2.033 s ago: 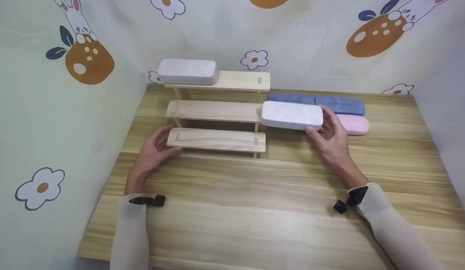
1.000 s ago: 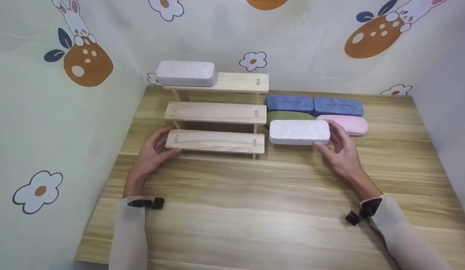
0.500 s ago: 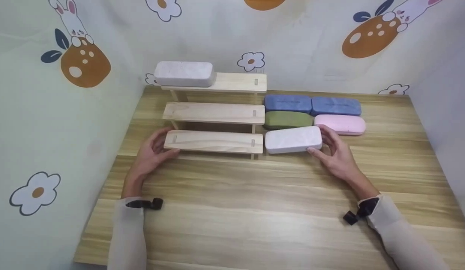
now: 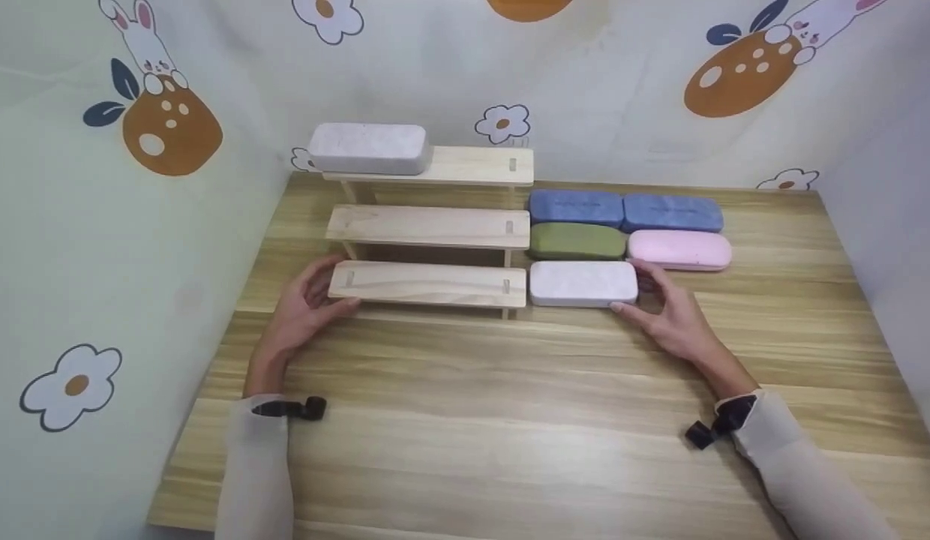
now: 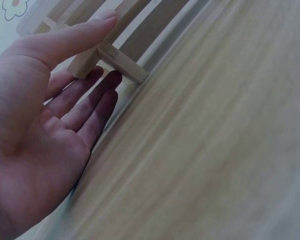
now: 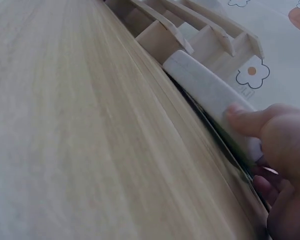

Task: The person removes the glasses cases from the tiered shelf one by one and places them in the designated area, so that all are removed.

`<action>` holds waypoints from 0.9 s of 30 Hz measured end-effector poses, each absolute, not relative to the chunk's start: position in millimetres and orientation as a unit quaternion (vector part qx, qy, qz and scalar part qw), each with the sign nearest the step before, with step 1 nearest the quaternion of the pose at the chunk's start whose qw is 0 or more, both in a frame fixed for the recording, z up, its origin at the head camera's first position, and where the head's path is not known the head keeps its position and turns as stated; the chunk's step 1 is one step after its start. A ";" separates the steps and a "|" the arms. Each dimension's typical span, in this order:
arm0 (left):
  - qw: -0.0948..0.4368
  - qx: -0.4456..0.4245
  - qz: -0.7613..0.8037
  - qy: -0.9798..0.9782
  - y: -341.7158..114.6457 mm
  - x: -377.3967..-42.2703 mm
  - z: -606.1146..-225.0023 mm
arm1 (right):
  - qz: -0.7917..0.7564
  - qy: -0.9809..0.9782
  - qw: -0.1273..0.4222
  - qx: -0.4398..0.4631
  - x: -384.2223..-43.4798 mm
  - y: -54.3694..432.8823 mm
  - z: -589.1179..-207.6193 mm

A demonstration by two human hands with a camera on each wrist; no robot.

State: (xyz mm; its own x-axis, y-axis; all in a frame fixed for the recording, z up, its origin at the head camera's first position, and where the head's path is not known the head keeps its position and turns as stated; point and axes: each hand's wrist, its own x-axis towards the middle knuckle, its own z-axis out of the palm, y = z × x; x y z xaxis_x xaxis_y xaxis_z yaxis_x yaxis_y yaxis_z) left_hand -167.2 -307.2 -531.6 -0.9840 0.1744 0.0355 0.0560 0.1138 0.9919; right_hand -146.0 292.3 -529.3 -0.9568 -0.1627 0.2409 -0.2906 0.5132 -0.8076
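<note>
A white glasses case (image 4: 583,282) lies at the right of the lowest step of a three-tier wooden stand (image 4: 427,283). My right hand (image 4: 675,315) grips its right end, thumb on the front side and fingers around the back. In the right wrist view, the white case (image 6: 210,90) is close over the tabletop with a dark shadow beneath. My left hand (image 4: 304,319) holds the left end of the lowest step, its thumb along the front edge. The left wrist view has the fingers (image 5: 85,107) behind and below that step. Another white glasses case (image 4: 369,146) rests on the top tier's left half.
Behind the held case are a green glasses case (image 4: 577,240) and a pink one (image 4: 681,249). Two blue cases (image 4: 576,206) sit side by side at the back. A patterned cloth (image 4: 607,82) hangs behind the wooden table (image 4: 465,420).
My right hand has brought the white case from beside the middle tier toward me and down, then straightened it in front of the green case. My left hand stays on the stand.
</note>
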 end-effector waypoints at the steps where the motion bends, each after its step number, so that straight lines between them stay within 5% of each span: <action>1: 0.047 0.077 0.661 0.745 -307.2 -167.0 -531.4 | 0.471 -0.869 0.069 0.136 -146.5 292.8 -530.0; 27: 0.043 0.083 0.650 0.754 -307.5 -167.0 -530.5 | 0.448 -0.880 0.065 0.146 -149.8 288.4 -532.4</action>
State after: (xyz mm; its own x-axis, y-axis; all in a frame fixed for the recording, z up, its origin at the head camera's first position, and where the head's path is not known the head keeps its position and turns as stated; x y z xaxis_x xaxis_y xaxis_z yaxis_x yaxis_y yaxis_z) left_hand -167.0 -307.5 -530.5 -0.9824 0.1816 0.0434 0.0699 0.1421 0.9874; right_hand -149.8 288.4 -532.4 -0.9491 -0.1985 0.2444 -0.3144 0.5557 -0.7697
